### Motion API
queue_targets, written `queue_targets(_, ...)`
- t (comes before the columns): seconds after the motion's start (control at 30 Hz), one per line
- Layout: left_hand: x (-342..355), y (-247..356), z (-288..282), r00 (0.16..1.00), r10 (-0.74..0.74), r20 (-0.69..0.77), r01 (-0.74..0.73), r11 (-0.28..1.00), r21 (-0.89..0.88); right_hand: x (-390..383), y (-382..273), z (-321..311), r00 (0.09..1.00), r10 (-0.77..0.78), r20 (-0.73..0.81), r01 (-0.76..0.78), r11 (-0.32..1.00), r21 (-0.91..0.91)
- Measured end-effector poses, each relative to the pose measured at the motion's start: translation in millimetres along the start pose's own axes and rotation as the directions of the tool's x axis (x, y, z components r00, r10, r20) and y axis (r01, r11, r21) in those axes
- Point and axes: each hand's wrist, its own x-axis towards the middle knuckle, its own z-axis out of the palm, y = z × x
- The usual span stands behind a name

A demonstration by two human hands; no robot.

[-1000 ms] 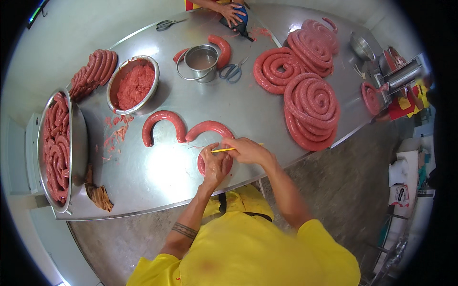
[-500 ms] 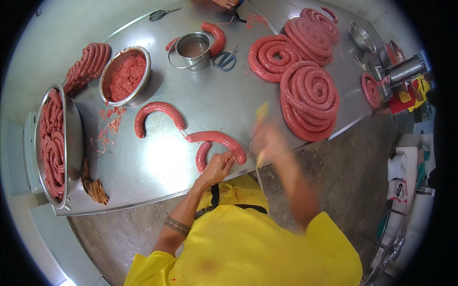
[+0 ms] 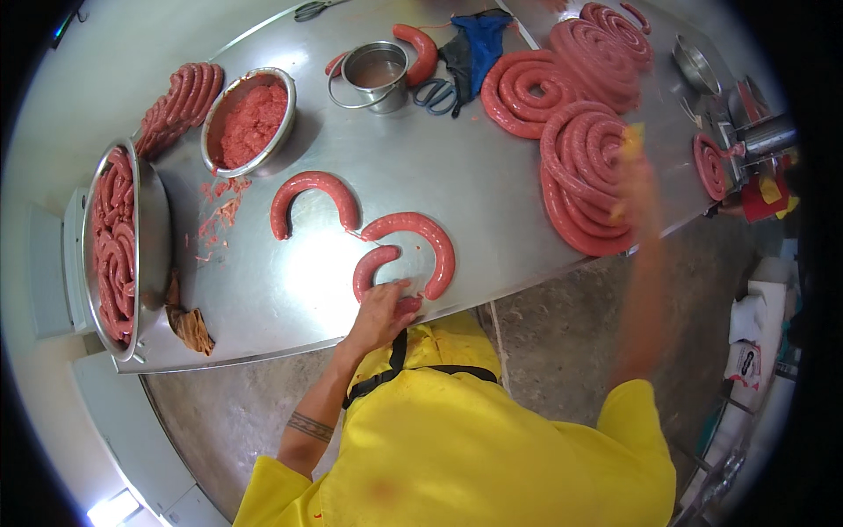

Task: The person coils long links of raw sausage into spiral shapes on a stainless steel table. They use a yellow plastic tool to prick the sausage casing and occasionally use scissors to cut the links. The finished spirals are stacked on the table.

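Sausage links are lying in a linked chain near the close edge of the table [image 3: 500, 202], their skins looking pink-red, taut and wet, with bright glints running along the curves. The first link [image 3: 318, 180] is forming a smooth arch, and a thin twist of casing is joining it to the second link [image 3: 444, 255], which is bending round like a wide hook. Inside that hook, the short link [image 3: 366, 266] is curling toward the person. The left hand [image 3: 383, 313] is lying over this short link with its fingers partly bent; whether it is gripping is not clear. The right hand [image 3: 634, 180] is showing only as a blur in front of a large coil [image 3: 571, 162] of sausage; yellow patches are appearing at it, but how open it is and what it is holding cannot be told. The table is gleaming, smooth and metallic. A round metal bowl [image 3: 211, 136] is holding coarse, crumbly minced meat [image 3: 255, 123], and a shiny metal pail [image 3: 387, 101] is standing beside dark-handled scissors [image 3: 435, 95] and a crumpled blue-and-black cloth [image 3: 483, 53].
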Motion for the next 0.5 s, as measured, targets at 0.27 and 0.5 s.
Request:
queue_targets(0.27, -36, -23, -24, 0.932, -0.035, 0.36, -0.075, 0.955, 0.287, -126, 48, 320, 0.917, 0.098, 0.387, 0.179, 0.765, -0.618)
queue_targets(0.5, -18, -80, -97, 0.85, -0.414, 0.325, 0.526, 0.683, -0.507, -42, 52, 328, 0.948, 0.156, 0.277, 0.078, 0.73, -0.679)
